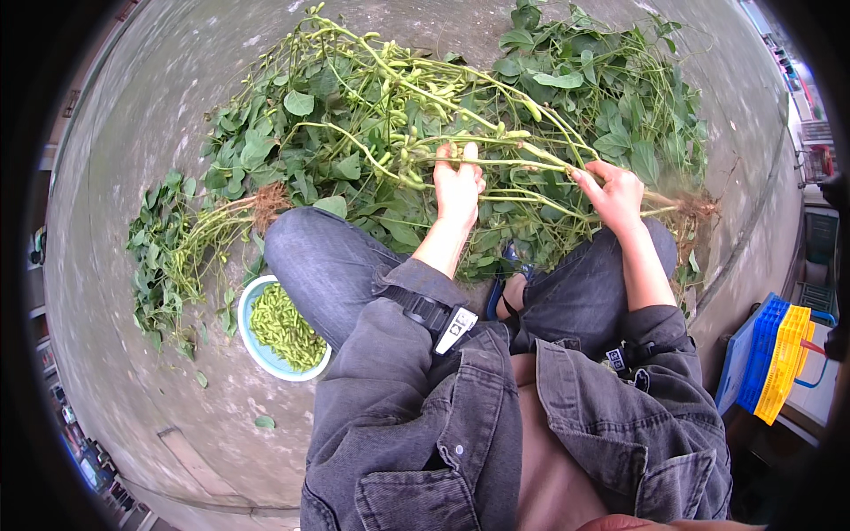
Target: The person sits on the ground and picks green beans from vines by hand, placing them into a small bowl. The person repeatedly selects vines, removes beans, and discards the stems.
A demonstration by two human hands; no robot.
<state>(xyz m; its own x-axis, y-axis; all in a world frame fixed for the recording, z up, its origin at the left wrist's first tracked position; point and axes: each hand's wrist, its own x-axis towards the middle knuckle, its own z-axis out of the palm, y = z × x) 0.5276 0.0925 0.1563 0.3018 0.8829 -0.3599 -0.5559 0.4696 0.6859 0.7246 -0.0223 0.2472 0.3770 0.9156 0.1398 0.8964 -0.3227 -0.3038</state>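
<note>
Uprooted soybean plants (pixel 416 81) with long pale stems and clusters of green pods stretch across in front of me. My right hand (pixel 613 191) is wrapped round several stems near their root end, and the brown roots (pixel 698 207) stick out to its right. My left hand (pixel 458 184) grips a stem farther along, beside some pods, with thumb and finger showing over it. What lies inside its palm is hidden. A light-blue bowl (pixel 249 343) filled with picked green pods (pixel 285 329) stands on the ground by my left knee.
Leafy plants are heaped beyond my hands, with more leaves (pixel 611 97) at the far right. Another plant bundle (pixel 177 252) with roots lies at the left. Blue and yellow plastic crates (pixel 768 358) stand at the right. Loose leaves (pixel 265 422) dot the concrete ground (pixel 97 203).
</note>
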